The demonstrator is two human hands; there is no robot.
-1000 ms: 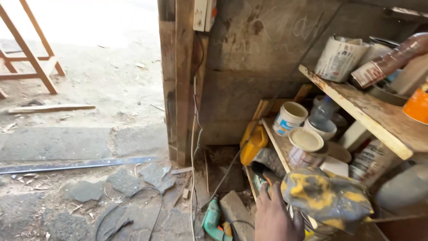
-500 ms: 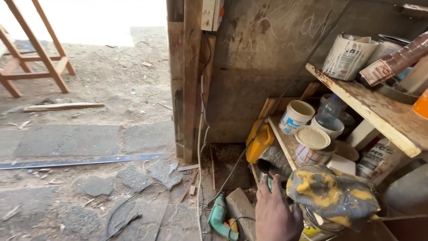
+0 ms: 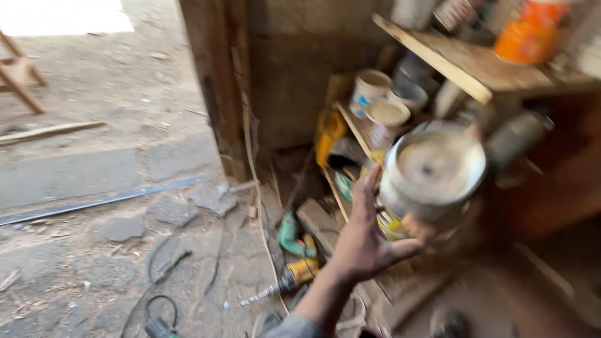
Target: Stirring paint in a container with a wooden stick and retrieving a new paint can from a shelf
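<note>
Cracked grey concrete floor (image 3: 75,181) spreads out to my left, dusty and littered with chips, with a long dark metal strip (image 3: 100,201) lying across it and a wooden post (image 3: 216,81) standing at the edge of a rough plank wall. To the right, wooden shelves (image 3: 463,62) slope away, crowded with tins and tubs; an orange container (image 3: 529,31) sits on the upper board.

My left hand (image 3: 363,241) is up in front of the lower shelf, fingers (image 3: 369,188) spread wide and pressed against the left side of a round metal paint can (image 3: 432,175), thumb reaching under it. The can is blurred. Its lid faces up and slightly towards me, its long axis tilted a little off upright. My right hand is a brown blur at the can's right, and I cannot tell how it grips.

The can is hemmed in by shelf goods behind and to the right; open room lies near and left, above a corded drill (image 3: 294,275) and a green tool (image 3: 289,233) on the floor.
</note>
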